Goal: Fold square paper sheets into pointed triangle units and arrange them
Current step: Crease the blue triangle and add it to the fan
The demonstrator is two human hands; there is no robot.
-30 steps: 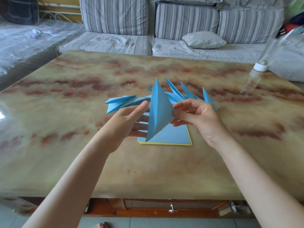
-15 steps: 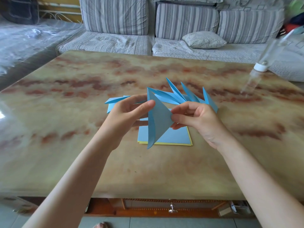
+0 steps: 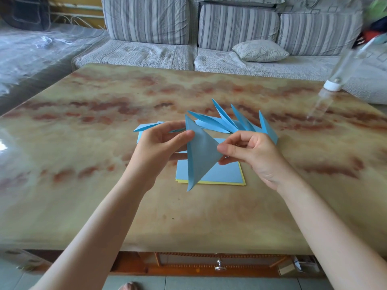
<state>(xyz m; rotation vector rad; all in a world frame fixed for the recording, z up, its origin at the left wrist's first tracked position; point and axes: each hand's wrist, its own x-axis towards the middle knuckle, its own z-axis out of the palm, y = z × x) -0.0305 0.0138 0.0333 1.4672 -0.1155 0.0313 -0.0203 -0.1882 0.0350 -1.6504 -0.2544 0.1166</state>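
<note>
Two hands on one blue triangle unit (image 3: 200, 158) rn, held up over the table (image 3: 83, 164). Left hand (image 3: 159, 143) has its thumb pressed on the front near the top left edge w/ the other fingers tucked behind the paper, so it's gripping it. Right hand (image 3: 253, 151) pinches the right corner btw thumb and index, rest of the fingers curled in. The unit stands w/ one point up, a longer point aimed down toward the camera, and the blunter corner out to the right.

Right under it, flat on the table, sits the stack of square sheets (image 3: 222, 174). It's blue on top w/ a yellow sheet (image 3: 219, 182) peeking out along the near edge. The unit's lower tip overlaps the stack's near left corner in this view. Can't tell if it actually touches tbh.

Behind the hands, just past the stack, there's a row of finished units (image 3: 230, 122), all blue, fanned out w/ their points sticking up and away. A couple more flat blue pieces (image 3: 146, 127) lie to the left, partly hidden by the left hand.

Bg: striped sofa (image 3: 146, 21) w/ a small pillow (image 3: 259, 50) on it, and a clear bottle (image 3: 333, 84) w/ a white cap at the table's far right, pretty blurry. Drawer knob (image 3: 218, 266) shows under the table's near edge.
</note>
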